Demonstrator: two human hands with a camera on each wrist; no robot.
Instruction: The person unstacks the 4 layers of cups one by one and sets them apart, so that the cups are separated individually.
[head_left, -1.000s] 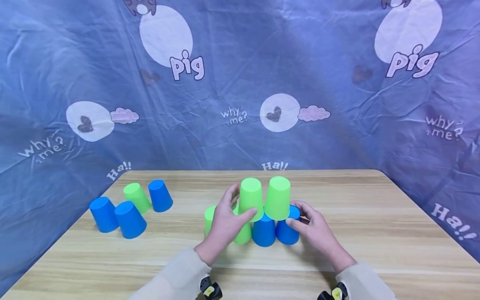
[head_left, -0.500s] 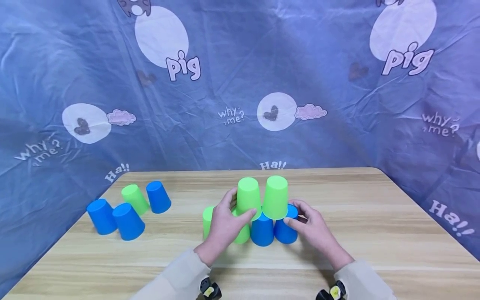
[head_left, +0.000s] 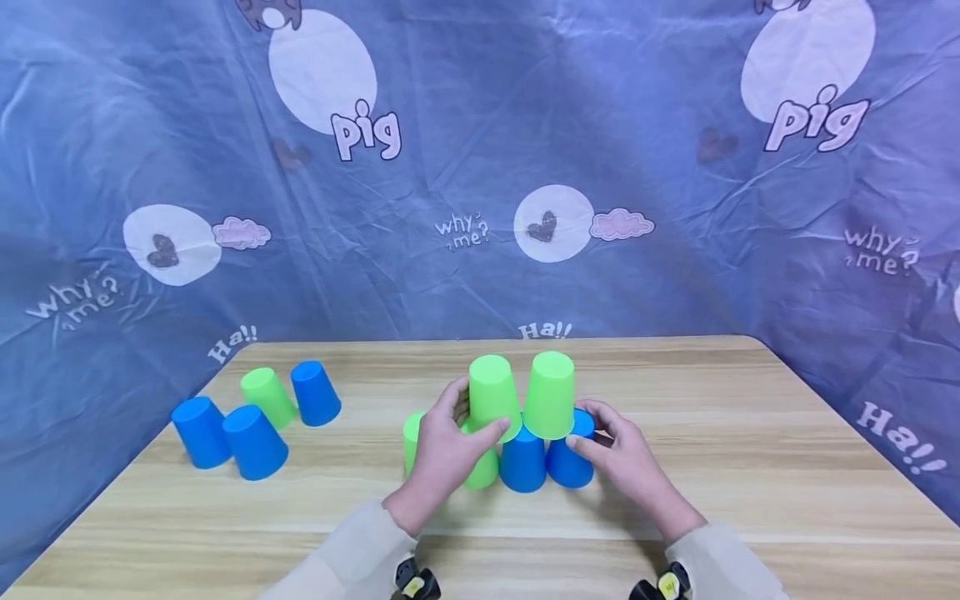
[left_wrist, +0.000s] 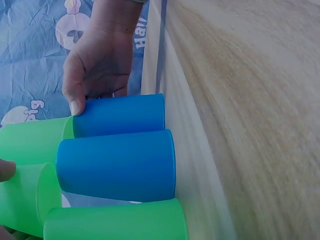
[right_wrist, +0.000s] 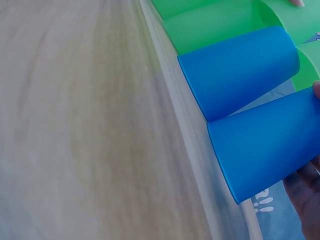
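In the head view, upside-down cups stand in two tiers. My left hand (head_left: 446,446) grips the upper left green cup (head_left: 492,393), thumb in front and fingers behind. That cup tilts slightly in the left wrist view. Beside it, the upper right green cup (head_left: 551,396) bridges two blue cups, the middle one (head_left: 522,467) and the right one (head_left: 568,465). My right hand (head_left: 626,454) holds the right blue cup near its top, its thumb by the upper green cup's rim. Two lower green cups, one inner (head_left: 483,472) and one outer (head_left: 410,437), are partly hidden by my left hand.
On the table's left side stand a green cup (head_left: 267,397) and several blue cups, among them a back one (head_left: 315,393) and a front one (head_left: 255,443). The wooden table (head_left: 720,417) ends at a patterned blue cloth (head_left: 405,275).
My left hand has shifted the upper left green cup slightly left, widening the gap to the upper right one. My right hand keeps its place on the blue cup. The head view has shifted slightly.
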